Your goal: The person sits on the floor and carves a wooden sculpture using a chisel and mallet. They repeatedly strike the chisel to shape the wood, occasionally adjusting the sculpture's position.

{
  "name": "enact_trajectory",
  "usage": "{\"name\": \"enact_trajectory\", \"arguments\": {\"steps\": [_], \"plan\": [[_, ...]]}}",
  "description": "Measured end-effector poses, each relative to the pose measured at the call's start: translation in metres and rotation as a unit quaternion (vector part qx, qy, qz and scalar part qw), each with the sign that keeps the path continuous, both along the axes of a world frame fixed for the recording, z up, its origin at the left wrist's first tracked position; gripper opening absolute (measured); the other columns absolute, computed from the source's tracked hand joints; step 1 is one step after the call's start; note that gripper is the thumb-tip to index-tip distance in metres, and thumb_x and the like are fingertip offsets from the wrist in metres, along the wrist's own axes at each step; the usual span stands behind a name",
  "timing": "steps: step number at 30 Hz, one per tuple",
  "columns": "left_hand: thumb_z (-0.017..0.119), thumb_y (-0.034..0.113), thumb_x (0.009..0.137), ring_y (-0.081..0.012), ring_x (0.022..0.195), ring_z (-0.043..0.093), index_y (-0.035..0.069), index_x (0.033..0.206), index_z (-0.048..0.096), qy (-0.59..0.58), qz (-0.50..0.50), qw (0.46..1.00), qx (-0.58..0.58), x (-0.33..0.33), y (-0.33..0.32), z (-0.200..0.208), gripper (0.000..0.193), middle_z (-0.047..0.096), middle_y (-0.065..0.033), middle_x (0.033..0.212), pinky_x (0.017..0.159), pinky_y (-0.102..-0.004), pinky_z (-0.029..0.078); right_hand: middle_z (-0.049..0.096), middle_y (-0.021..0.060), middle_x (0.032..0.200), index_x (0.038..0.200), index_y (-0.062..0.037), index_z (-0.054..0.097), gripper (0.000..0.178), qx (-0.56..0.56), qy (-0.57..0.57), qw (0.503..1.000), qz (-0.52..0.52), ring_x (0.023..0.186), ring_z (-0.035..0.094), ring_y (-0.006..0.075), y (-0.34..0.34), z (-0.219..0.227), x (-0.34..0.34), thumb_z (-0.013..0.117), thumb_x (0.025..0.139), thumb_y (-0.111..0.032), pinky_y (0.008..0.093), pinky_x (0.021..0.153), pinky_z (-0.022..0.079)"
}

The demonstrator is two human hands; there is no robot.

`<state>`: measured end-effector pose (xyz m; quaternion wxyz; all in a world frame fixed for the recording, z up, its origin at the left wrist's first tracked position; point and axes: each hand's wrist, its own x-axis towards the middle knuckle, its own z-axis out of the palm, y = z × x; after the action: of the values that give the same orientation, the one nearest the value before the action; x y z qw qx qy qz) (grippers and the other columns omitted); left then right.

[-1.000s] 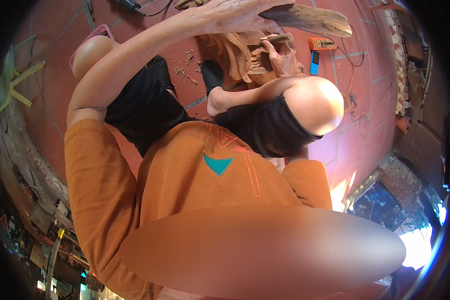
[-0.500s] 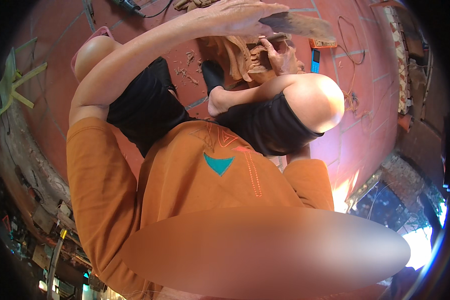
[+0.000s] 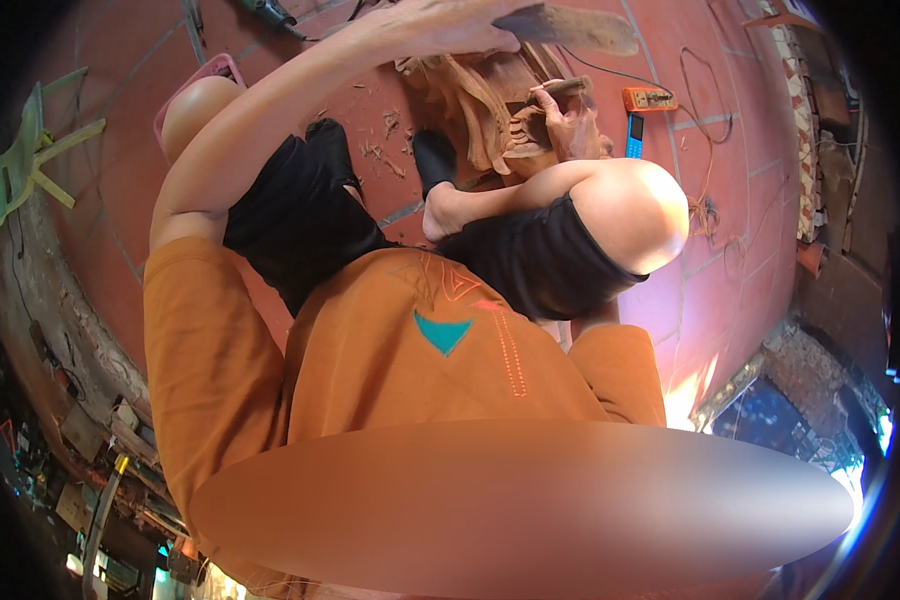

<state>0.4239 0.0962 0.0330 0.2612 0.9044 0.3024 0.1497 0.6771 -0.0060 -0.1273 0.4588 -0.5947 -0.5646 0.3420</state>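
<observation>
My left hand [image 3: 460, 26] is closed around the near end of a flat, worn wooden mallet [image 3: 575, 30], partly cut off by the top edge. The mallet hangs above a brown wood carving [image 3: 475, 110] with curved, grooved forms, apart from it. At the carving's right side, my right hand [image 3: 576, 130] is closed round the wooden handle of a chisel [image 3: 570, 87]; its blade is hidden. My right forearm passes out of sight behind my bent right knee [image 3: 630, 205]. The carving lies on the floor beyond my feet.
Wood shavings [image 3: 388, 150] lie scattered on the red tiled floor [image 3: 730, 200]. Right of the carving are a blue phone [image 3: 634, 136], an orange device [image 3: 649, 99] and a loose cord [image 3: 722, 125]. A dark power tool [image 3: 267, 14] lies at the far left.
My left hand has carried the mallet up and leftward, away from the chisel. My right hand keeps its place at the carving. The view has shifted slightly.
</observation>
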Motion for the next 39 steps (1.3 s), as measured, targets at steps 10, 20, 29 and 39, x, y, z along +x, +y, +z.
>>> {"name": "enact_trajectory", "arguments": {"steps": [10, 20, 29, 39], "plan": [[0.076, 0.026, 0.088, -0.0402, 0.106, 0.069, 0.003, 0.144, 0.051, -0.092, 0.078, 0.993, 0.019, -0.046, 0.001, 0.020, 0.065, 0.068, -0.0246, 0.122, 0.093, -0.0456, 0.053, 0.075, 0.0062, 0.096, 0.108, -0.0005, 0.069, 0.021, 0.024, 0.046, 0.999, -0.003, 0.087, 0.068, 0.0124, 0.017, -0.014, -0.008, 0.078, 0.092, -0.011, 0.0297, 0.081, 0.055], [0.077, 0.028, 0.087, -0.0426, 0.103, 0.068, 0.008, 0.146, 0.050, -0.033, 0.097, 0.995, 0.000, -0.057, 0.001, 0.012, 0.068, 0.068, -0.0246, 0.118, 0.090, -0.0470, 0.053, 0.075, 0.0076, 0.092, 0.106, -0.0007, 0.070, 0.021, 0.059, 0.062, 0.994, 0.071, 0.084, 0.068, 0.0118, 0.045, -0.004, -0.029, 0.079, 0.091, -0.013, 0.0287, 0.080, 0.055], [0.074, 0.027, 0.089, -0.0451, 0.105, 0.068, 0.010, 0.149, 0.046, -0.009, 0.109, 0.993, -0.033, -0.062, -0.006, 0.020, 0.069, 0.068, -0.0274, 0.118, 0.091, -0.0495, 0.053, 0.075, 0.0111, 0.086, 0.108, -0.0039, 0.067, 0.025, 0.114, -0.151, 0.972, 0.141, 0.078, 0.073, 0.0192, 0.076, -0.005, -0.033, 0.079, 0.091, -0.019, 0.0309, 0.071, 0.057], [0.072, 0.028, 0.091, -0.0451, 0.103, 0.068, 0.009, 0.151, 0.043, 0.002, 0.104, 0.993, -0.057, -0.067, -0.010, 0.017, 0.069, 0.069, -0.0283, 0.114, 0.089, -0.0504, 0.053, 0.077, 0.0126, 0.089, 0.108, -0.0054, 0.063, 0.028, 0.132, -0.076, 0.980, 0.129, 0.082, 0.077, 0.0242, 0.076, -0.020, -0.041, 0.079, 0.091, -0.020, 0.0345, 0.070, 0.059]]}}
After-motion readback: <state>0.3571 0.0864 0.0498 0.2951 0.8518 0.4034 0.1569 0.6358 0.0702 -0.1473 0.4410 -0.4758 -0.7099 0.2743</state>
